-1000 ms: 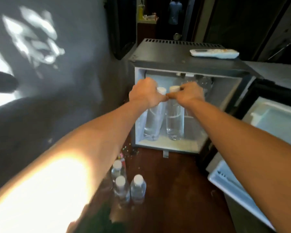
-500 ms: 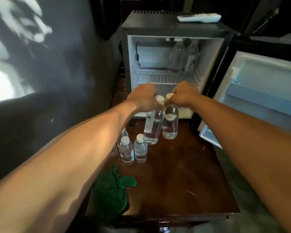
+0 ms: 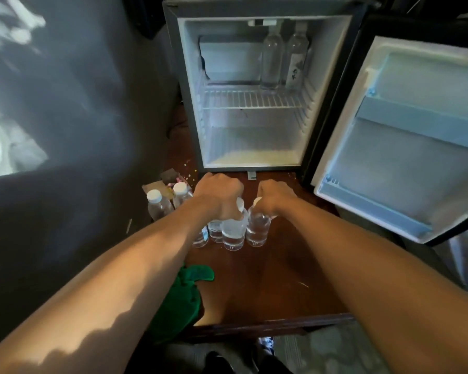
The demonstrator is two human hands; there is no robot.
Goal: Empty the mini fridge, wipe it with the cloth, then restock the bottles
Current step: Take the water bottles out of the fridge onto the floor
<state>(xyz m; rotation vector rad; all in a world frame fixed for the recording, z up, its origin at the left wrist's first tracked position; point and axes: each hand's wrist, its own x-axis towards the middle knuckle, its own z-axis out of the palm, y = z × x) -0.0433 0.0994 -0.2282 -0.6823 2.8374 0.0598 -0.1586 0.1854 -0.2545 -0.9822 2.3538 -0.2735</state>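
Observation:
The mini fridge (image 3: 185, 103) stands open on a dark wooden table (image 3: 268, 279). Two clear bottles (image 3: 272, 60) remain on its wire shelf at the back right; its floor is bare. My left hand (image 3: 218, 195) grips the neck of a clear water bottle (image 3: 234, 233). My right hand (image 3: 274, 197) grips the neck of a second bottle (image 3: 257, 230) beside it. Both bottles stand on the table in front of the fridge. Several small white-capped bottles (image 3: 158, 205) stand to the left. A green cloth (image 3: 181, 298) lies at the table's near left, partly under my left forearm.
The fridge door (image 3: 405, 136) hangs open to the right, its shelves bare. A dark wall (image 3: 79, 117) runs close along the left. Small scraps and crumbs (image 3: 173, 180) lie by the fridge's left foot. The table's front edge (image 3: 268, 323) is near me.
Both hands drew the two tall bottles out of the fridge's bottom compartment, toward me and down onto the table beside the small bottles. The view tilted down.

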